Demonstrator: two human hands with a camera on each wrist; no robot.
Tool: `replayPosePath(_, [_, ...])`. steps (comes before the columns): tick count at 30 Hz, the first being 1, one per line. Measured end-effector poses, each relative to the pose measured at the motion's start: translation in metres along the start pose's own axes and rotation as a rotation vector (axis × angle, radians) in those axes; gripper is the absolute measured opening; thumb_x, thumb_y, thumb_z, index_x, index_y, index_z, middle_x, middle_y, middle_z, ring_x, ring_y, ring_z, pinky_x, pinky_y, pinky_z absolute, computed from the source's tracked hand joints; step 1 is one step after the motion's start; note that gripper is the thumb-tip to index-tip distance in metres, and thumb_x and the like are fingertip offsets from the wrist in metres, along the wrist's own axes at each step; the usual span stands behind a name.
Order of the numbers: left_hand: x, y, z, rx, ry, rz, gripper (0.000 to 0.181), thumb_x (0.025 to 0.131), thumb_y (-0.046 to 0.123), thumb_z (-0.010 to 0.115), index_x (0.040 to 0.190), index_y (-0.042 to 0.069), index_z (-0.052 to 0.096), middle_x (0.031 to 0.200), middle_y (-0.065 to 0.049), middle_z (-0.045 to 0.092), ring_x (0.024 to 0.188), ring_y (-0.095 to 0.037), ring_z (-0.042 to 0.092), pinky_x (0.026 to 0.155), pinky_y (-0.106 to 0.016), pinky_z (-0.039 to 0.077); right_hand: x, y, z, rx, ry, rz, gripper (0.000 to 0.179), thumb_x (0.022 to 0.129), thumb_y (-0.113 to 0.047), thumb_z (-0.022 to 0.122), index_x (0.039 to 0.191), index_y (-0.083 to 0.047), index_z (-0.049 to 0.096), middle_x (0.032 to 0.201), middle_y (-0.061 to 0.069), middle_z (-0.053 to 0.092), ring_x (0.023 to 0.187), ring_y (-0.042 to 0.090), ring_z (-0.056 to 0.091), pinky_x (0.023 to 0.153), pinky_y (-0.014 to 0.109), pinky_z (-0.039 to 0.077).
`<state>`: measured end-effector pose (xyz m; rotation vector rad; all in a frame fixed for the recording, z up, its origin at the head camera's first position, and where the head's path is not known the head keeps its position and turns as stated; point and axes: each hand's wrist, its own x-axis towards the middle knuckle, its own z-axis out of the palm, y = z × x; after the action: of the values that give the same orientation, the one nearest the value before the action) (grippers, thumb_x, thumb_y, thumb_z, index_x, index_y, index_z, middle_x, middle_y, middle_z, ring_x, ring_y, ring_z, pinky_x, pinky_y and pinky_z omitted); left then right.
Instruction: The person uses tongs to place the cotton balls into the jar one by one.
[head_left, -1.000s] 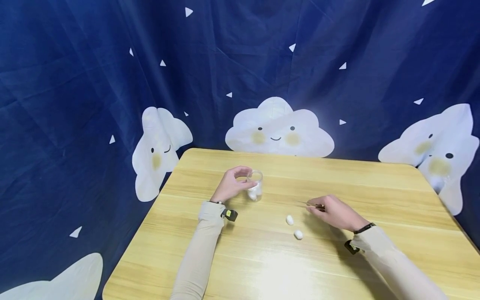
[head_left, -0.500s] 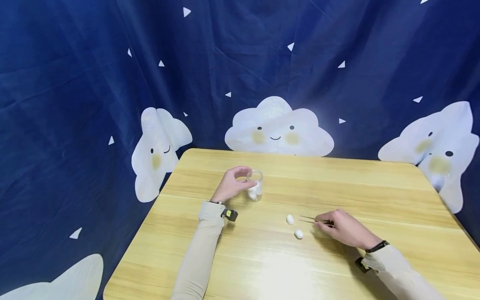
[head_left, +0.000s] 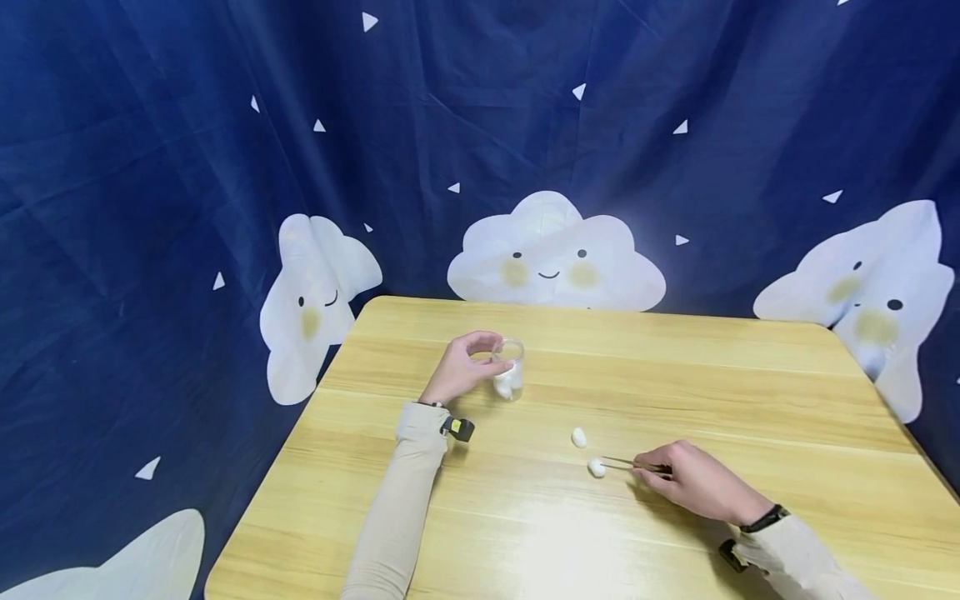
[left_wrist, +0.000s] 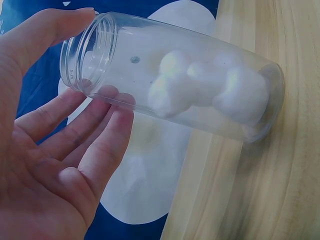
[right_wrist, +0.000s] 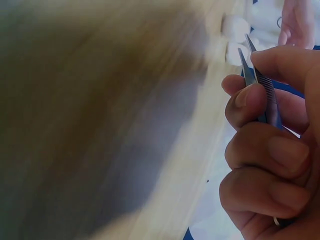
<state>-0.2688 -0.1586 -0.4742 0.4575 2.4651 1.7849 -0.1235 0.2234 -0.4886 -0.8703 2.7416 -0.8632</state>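
My left hand (head_left: pixel 463 367) grips a clear jar (left_wrist: pixel 145 65) near its open, threaded mouth, thumb on one side and fingers on the other. The jar stands upright on the table, with several white cotton balls (left_wrist: pixel 242 95) at its bottom. My right hand (head_left: pixel 697 479) pinches a pair of metal tweezers (right_wrist: pixel 262 82) between thumb and fingers, the other fingers curled. In the head view the tweezer tips reach the nearer loose cotton ball (head_left: pixel 596 468) and stand slightly apart. A second cotton ball (head_left: pixel 579 437) lies just beyond it.
A light wooden table (head_left: pixel 450 517) carries everything. Behind its far edge hangs a dark blue curtain (head_left: pixel 420 142) printed with white clouds and small triangles. Each wrist wears a band with a small black camera.
My right hand has moved nearer and to the right, bringing the tweezers from beyond the loose cotton balls down to the nearer one. The left hand keeps its hold on the jar.
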Motion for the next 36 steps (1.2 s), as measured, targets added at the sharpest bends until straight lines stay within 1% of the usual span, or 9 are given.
replayPosePath(6, [-0.0001,0.0005,-0.0006,-0.009,-0.004,-0.002,0.05,0.082,0.032,0.089,0.126,0.018,0.069,0.128,-0.002,0.072,0.124,-0.024,0.068,0.105,-0.037,0.059,-0.0036,0.0,0.0034,0.024,-0.012,-0.043,0.016,0.103,-0.023,0.065,0.107,-0.017,0.079,0.093,-0.008,0.079,0.063,-0.011,0.051,0.055,0.015,0.046])
replayPosePath(8, [-0.0002,0.0006,-0.0007,-0.007,-0.004,-0.001,0.05,0.082,0.031,0.089,0.126,0.017,0.069,0.128,-0.003,0.072,0.123,-0.024,0.068,0.104,-0.037,0.059,-0.0046,-0.0009,0.0043,0.028,-0.001,-0.065,0.015,0.103,-0.022,0.066,0.105,-0.018,0.08,0.091,-0.008,0.078,0.064,-0.011,0.051,0.054,0.015,0.045])
replayPosePath(11, [-0.0003,0.0006,-0.001,-0.001,-0.003,0.001,0.052,0.082,0.031,0.089,0.127,0.015,0.069,0.129,-0.005,0.072,0.123,-0.025,0.068,0.104,-0.037,0.059,-0.005,-0.0022,0.0055,0.025,0.018,-0.091,0.013,0.103,-0.02,0.066,0.099,-0.021,0.079,0.079,-0.014,0.072,0.059,-0.013,0.042,0.05,0.012,0.04])
replayPosePath(14, [-0.0001,0.0007,-0.0014,0.002,-0.005,0.004,0.053,0.083,0.031,0.088,0.129,0.013,0.068,0.131,-0.007,0.071,0.123,-0.025,0.068,0.105,-0.039,0.059,-0.0051,-0.0028,0.0062,0.026,0.023,-0.099,0.014,0.103,-0.021,0.065,0.097,-0.024,0.078,0.072,-0.018,0.065,0.056,-0.012,0.032,0.047,0.011,0.033])
replayPosePath(17, [-0.0001,0.0009,-0.0017,0.002,-0.007,0.005,0.054,0.083,0.032,0.088,0.129,0.013,0.067,0.133,-0.01,0.07,0.124,-0.025,0.067,0.105,-0.039,0.059,-0.0056,-0.0029,0.0063,0.027,0.025,-0.094,0.014,0.103,-0.021,0.065,0.098,-0.025,0.078,0.073,-0.019,0.065,0.057,-0.012,0.032,0.048,0.012,0.031])
replayPosePath(24, [-0.001,0.0026,-0.002,-0.028,-0.002,0.004,0.05,0.082,0.026,0.089,0.126,0.015,0.069,0.128,-0.005,0.072,0.124,-0.025,0.067,0.102,-0.032,0.06,-0.0057,-0.0035,0.0078,-0.012,0.05,-0.08,0.015,0.102,-0.026,0.066,0.09,-0.031,0.074,0.067,-0.025,0.052,0.057,-0.012,0.031,0.048,0.011,0.028])
replayPosePath(29, [-0.0008,0.001,-0.0012,-0.028,0.004,0.008,0.05,0.082,0.026,0.089,0.127,0.014,0.068,0.129,-0.005,0.072,0.125,-0.025,0.067,0.102,-0.031,0.06,-0.0061,-0.0058,0.0051,-0.022,0.043,-0.056,0.013,0.102,-0.027,0.067,0.096,-0.028,0.078,0.074,-0.02,0.066,0.058,-0.011,0.037,0.049,0.013,0.033])
replayPosePath(31, [-0.0008,0.0002,-0.0011,-0.026,0.008,0.009,0.05,0.082,0.026,0.089,0.127,0.015,0.068,0.128,-0.005,0.072,0.125,-0.025,0.067,0.101,-0.031,0.06,-0.0063,-0.0063,0.0038,-0.021,0.043,-0.048,0.013,0.102,-0.027,0.067,0.097,-0.027,0.079,0.077,-0.019,0.068,0.058,-0.011,0.039,0.049,0.013,0.034])
replayPosePath(36, [-0.0005,-0.0004,-0.001,-0.029,0.006,0.009,0.051,0.082,0.026,0.089,0.128,0.014,0.068,0.129,-0.006,0.071,0.125,-0.026,0.067,0.102,-0.031,0.06,-0.0062,-0.0052,0.0031,-0.04,0.081,-0.086,0.012,0.101,-0.024,0.069,0.096,-0.028,0.078,0.074,-0.02,0.066,0.058,-0.011,0.039,0.049,0.013,0.034])
